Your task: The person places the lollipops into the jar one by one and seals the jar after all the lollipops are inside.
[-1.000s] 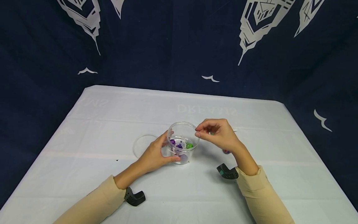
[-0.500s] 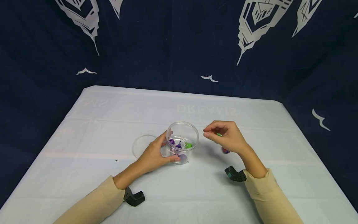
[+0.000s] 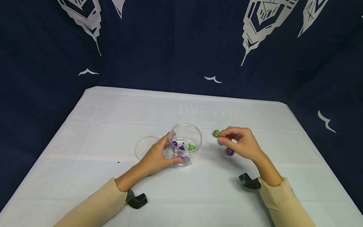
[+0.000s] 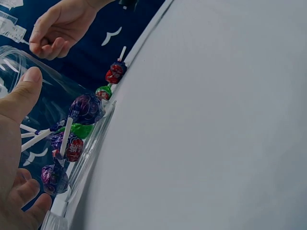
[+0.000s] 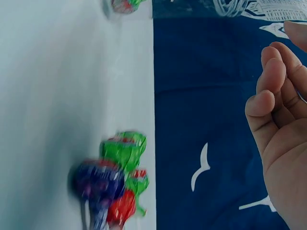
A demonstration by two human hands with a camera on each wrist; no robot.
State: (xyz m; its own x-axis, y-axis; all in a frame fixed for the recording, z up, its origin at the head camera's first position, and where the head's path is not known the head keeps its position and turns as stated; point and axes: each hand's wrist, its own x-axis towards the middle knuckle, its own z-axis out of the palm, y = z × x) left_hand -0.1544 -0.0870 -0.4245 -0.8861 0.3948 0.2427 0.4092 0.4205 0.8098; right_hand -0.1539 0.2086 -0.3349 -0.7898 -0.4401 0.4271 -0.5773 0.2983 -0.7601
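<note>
My left hand (image 3: 156,159) grips the side of a clear plastic jar (image 3: 185,126) standing on the white table. Its thumb lies across the near side. Several wrapped lollipops (image 4: 86,109), purple and green, sit inside the jar with their white sticks showing in the left wrist view. To the jar's right, my right hand (image 3: 241,142) hovers over several loose lollipops with its fingers loosely bent and nothing in them. A green lollipop (image 5: 123,149), a purple lollipop (image 5: 98,179) and a red lollipop (image 5: 122,207) lie close together; in the head view the hand partly hides this group.
A round clear lid (image 3: 136,147) lies left of the jar, partly behind the left hand. The white table (image 3: 175,195) ends at a dark blue patterned cloth (image 3: 170,47) at the back. A small dark speck (image 3: 118,162) is on the tabletop.
My right hand has drawn back from the jar's rim, moving right and lower to the loose lollipops, and uncovers more of them. The left hand and jar stay put.
</note>
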